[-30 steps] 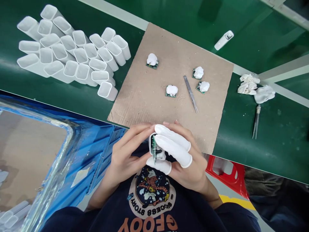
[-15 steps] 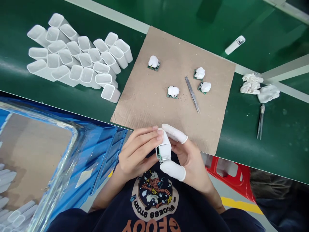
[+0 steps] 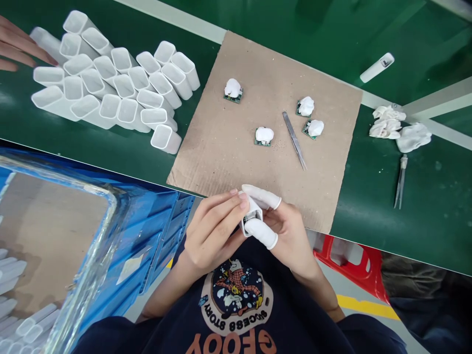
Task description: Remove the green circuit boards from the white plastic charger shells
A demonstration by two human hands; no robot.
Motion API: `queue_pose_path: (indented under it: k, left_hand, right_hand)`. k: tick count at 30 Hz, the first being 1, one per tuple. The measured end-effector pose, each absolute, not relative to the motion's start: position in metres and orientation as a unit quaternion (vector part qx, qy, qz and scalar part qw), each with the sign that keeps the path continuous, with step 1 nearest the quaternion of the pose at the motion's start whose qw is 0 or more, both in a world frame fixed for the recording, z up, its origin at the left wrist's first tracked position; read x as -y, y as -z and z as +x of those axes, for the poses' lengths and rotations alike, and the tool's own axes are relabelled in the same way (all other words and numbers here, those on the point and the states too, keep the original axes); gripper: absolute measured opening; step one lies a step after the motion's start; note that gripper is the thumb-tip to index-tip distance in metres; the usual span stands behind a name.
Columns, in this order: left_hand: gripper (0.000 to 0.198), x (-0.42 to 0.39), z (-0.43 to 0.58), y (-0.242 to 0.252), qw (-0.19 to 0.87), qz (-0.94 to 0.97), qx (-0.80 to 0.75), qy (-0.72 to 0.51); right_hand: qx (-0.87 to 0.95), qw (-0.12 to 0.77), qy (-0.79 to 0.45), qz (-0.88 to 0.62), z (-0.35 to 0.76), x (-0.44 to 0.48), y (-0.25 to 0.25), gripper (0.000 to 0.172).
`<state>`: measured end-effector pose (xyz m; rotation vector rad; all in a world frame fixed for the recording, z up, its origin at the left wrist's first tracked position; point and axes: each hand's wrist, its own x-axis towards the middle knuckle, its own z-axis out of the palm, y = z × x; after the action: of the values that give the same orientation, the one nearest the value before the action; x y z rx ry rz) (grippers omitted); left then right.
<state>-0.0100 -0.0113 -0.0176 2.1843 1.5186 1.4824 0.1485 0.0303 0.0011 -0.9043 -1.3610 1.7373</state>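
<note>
Both of my hands hold one small white plastic casing (image 3: 251, 215) close to my chest, just below the near edge of a brown cardboard sheet (image 3: 228, 147). My left hand (image 3: 212, 231) wraps its bare fingers round the casing's left side. My right hand (image 3: 280, 231), with white finger cots on thumb and forefinger, pinches the same casing from the right. On the cardboard lie several small green circuit boards topped with white blobs (image 3: 264, 135) and a pair of metal tweezers (image 3: 294, 140).
A stack of empty white casings (image 3: 110, 93) lies at the left on the green belt (image 3: 368, 196), with another person's fingers (image 3: 18, 46) touching it. A blue crate (image 3: 121, 231) stands at my left. At the right lie white cots (image 3: 400, 130), a second tweezers (image 3: 400, 182) and one lone casing (image 3: 376, 68).
My right fingers have shifted on the casing, which has turned and risen slightly. Another person's fingers have come in at the top left. The lone casing on the belt has drifted right.
</note>
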Motion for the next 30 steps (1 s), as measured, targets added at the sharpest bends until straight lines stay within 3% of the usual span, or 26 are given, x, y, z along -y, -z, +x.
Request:
queue_pose_path:
  k: [2, 7, 23, 25, 30]
  left_hand:
    - [0.054, 0.009, -0.010, 0.015, 0.084, 0.705, -0.514, -0.482]
    - [0.056, 0.007, -0.012, 0.014, 0.180, 0.663, -0.528, -0.499]
    - [0.054, 0.003, -0.011, 0.014, 0.133, 0.716, -0.481, -0.489]
    - [0.055, 0.003, -0.011, 0.014, 0.131, 0.709, -0.488, -0.492]
    - [0.060, 0.002, -0.008, 0.014, 0.063, 0.695, -0.526, -0.487]
  right_hand:
    - [0.526, 0.356, -0.688, -0.350, 0.153, -0.035, 0.001, 0.047]
    - [0.529, 0.294, -0.741, -0.290, 0.172, -0.043, 0.002, 0.070]
    - [0.540, 0.337, -0.689, -0.347, 0.169, -0.036, 0.000, 0.051]
    - [0.600, 0.363, -0.610, -0.369, 0.172, -0.032, 0.000, 0.051]
    - [0.791, 0.394, -0.251, -0.394, 0.170, -0.019, -0.002, 0.057]
